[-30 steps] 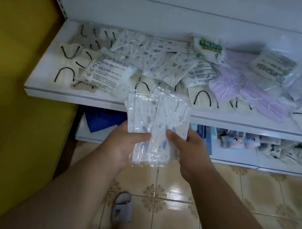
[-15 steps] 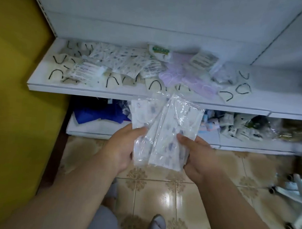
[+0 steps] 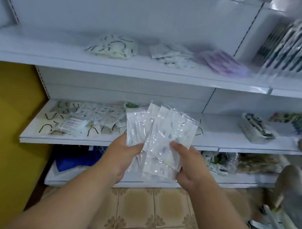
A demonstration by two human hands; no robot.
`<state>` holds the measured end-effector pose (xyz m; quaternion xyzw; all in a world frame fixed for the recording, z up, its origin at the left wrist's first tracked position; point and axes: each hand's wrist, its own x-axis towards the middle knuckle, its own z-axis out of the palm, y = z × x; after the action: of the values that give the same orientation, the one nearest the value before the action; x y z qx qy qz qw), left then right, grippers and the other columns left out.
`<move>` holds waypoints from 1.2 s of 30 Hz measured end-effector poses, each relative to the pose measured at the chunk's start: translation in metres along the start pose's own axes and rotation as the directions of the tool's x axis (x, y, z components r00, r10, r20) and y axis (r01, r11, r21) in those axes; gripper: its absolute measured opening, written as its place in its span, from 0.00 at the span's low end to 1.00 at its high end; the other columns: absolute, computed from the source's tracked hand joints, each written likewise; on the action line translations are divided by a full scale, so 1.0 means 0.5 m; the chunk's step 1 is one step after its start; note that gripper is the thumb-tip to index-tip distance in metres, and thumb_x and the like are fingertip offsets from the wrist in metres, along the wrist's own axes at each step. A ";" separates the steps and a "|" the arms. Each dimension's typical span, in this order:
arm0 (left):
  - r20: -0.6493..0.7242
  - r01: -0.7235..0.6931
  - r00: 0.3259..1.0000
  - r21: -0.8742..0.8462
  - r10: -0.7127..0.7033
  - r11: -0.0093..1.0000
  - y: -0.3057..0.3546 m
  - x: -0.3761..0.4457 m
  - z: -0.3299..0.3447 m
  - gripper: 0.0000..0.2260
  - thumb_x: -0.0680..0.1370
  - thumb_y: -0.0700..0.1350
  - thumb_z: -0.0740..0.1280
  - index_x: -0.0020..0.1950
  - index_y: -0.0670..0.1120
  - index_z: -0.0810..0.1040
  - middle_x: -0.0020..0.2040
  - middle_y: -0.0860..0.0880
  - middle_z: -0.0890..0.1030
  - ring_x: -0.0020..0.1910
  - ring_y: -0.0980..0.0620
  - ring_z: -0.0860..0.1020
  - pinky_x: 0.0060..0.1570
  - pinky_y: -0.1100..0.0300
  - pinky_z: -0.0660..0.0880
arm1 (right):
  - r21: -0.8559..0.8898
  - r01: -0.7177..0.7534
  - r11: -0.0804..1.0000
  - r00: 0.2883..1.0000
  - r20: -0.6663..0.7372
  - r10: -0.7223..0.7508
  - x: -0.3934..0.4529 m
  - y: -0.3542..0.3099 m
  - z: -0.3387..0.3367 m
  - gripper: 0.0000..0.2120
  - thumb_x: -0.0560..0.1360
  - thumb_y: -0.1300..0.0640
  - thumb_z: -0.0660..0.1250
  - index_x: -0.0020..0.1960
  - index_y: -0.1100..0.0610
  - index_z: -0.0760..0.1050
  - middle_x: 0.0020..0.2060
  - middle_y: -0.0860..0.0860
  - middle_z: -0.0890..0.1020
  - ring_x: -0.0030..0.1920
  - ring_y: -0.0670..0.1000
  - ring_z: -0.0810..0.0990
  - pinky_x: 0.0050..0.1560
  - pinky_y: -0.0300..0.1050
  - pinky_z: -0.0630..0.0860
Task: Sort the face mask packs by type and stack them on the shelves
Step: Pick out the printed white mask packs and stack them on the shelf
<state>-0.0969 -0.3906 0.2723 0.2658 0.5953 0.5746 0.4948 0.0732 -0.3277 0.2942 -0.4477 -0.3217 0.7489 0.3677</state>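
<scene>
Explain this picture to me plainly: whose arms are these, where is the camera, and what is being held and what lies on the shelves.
No machine here: a person wears a camera on the head, looking forward and down, so the two bare arms are their own. The left hand and right hand together grip a fanned bundle of clear-wrapped mask packs. Behind it, the middle shelf carries loose mask packs, unsorted. The upper shelf bears three small piles: cream masks, white printed packs and purple packs. Far right is blurred.

Upper shelf (image 3: 41, 55) left part bare, reachable; 3 mask piles (image 3: 114, 46) occupy middle; middle shelf (image 3: 224, 132) centre open.
</scene>
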 end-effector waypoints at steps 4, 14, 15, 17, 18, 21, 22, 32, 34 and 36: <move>-0.053 -0.068 0.996 0.070 0.072 0.995 0.073 0.032 -0.004 0.22 0.70 0.57 0.77 0.60 0.53 0.80 0.55 0.52 0.85 0.56 0.47 0.83 0.61 0.40 0.76 | -0.098 0.122 0.988 0.993 0.020 -0.121 0.023 -0.052 0.037 0.09 0.77 0.67 0.68 0.56 0.61 0.79 0.50 0.58 0.86 0.51 0.59 0.85 0.59 0.65 0.78; -0.002 -0.092 0.996 0.028 0.092 0.995 0.237 0.122 -0.008 0.07 0.80 0.39 0.69 0.55 0.51 0.82 0.50 0.47 0.86 0.53 0.44 0.83 0.58 0.38 0.78 | -0.199 0.309 0.930 0.945 -0.049 -0.325 0.109 -0.192 0.090 0.05 0.76 0.66 0.70 0.52 0.60 0.81 0.42 0.52 0.86 0.46 0.52 0.84 0.48 0.47 0.79; 0.002 -0.095 0.995 0.045 0.095 0.994 0.245 0.137 0.001 0.09 0.79 0.38 0.69 0.55 0.49 0.81 0.49 0.46 0.86 0.51 0.44 0.84 0.57 0.39 0.78 | -0.235 0.330 0.914 0.933 -0.067 -0.354 0.122 -0.209 0.086 0.04 0.77 0.65 0.70 0.49 0.59 0.81 0.40 0.52 0.86 0.44 0.52 0.84 0.47 0.46 0.79; 0.023 -0.109 0.994 0.084 0.108 0.990 0.264 0.173 0.021 0.12 0.78 0.35 0.69 0.58 0.47 0.81 0.47 0.45 0.86 0.48 0.43 0.84 0.56 0.39 0.79 | -0.283 0.360 0.889 0.913 -0.091 -0.398 0.156 -0.245 0.076 0.03 0.77 0.65 0.70 0.48 0.59 0.81 0.38 0.52 0.85 0.42 0.53 0.82 0.47 0.48 0.79; 0.033 -0.119 0.993 0.090 0.117 0.989 0.272 0.196 0.034 0.14 0.77 0.34 0.69 0.59 0.47 0.80 0.48 0.45 0.86 0.49 0.43 0.84 0.55 0.39 0.79 | -0.301 0.366 0.880 0.907 -0.096 -0.410 0.179 -0.264 0.071 0.03 0.77 0.65 0.70 0.48 0.59 0.81 0.38 0.52 0.85 0.42 0.53 0.83 0.46 0.48 0.78; 0.002 -0.184 0.983 0.106 0.185 0.977 0.304 0.277 0.076 0.12 0.78 0.37 0.70 0.58 0.50 0.80 0.49 0.48 0.87 0.50 0.45 0.85 0.57 0.43 0.79 | -0.303 0.369 0.879 0.909 -0.082 -0.410 0.260 -0.328 0.064 0.04 0.78 0.65 0.68 0.50 0.59 0.81 0.41 0.53 0.86 0.45 0.53 0.84 0.46 0.46 0.78; -0.007 -0.207 0.978 0.107 0.209 0.972 0.316 0.307 0.091 0.10 0.79 0.38 0.70 0.56 0.51 0.81 0.49 0.49 0.87 0.51 0.45 0.85 0.58 0.43 0.79 | -0.293 0.376 0.879 0.909 -0.068 -0.411 0.289 -0.354 0.064 0.04 0.78 0.66 0.68 0.50 0.59 0.80 0.42 0.53 0.86 0.45 0.52 0.84 0.46 0.45 0.78; -0.201 -0.198 0.955 0.110 0.217 0.974 0.470 0.587 0.204 0.11 0.78 0.33 0.67 0.53 0.48 0.80 0.48 0.45 0.86 0.47 0.44 0.84 0.46 0.53 0.81 | -0.468 0.397 0.789 0.907 0.070 -0.415 0.619 -0.622 0.125 0.06 0.73 0.62 0.72 0.49 0.63 0.80 0.36 0.53 0.81 0.35 0.53 0.79 0.35 0.41 0.73; -0.225 -0.151 0.959 0.102 0.171 0.983 0.484 0.638 0.208 0.11 0.79 0.32 0.66 0.55 0.46 0.79 0.47 0.45 0.84 0.44 0.47 0.83 0.43 0.55 0.80 | -0.571 0.385 0.725 0.910 0.103 -0.402 0.670 -0.647 0.143 0.08 0.73 0.60 0.72 0.48 0.64 0.79 0.35 0.55 0.79 0.33 0.53 0.76 0.31 0.40 0.70; -0.255 -0.096 0.956 0.206 0.148 0.974 0.484 0.679 0.206 0.12 0.77 0.32 0.68 0.58 0.44 0.79 0.49 0.43 0.84 0.46 0.45 0.83 0.48 0.52 0.81 | -0.728 0.392 0.563 0.892 0.149 -0.427 0.712 -0.662 0.155 0.09 0.73 0.57 0.72 0.44 0.62 0.75 0.34 0.55 0.76 0.33 0.54 0.75 0.34 0.43 0.71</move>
<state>-0.1911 0.0013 0.4205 0.2680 0.6916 0.5751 0.3452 -0.0273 0.1322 0.4385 -0.4868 -0.6841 0.4362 0.3238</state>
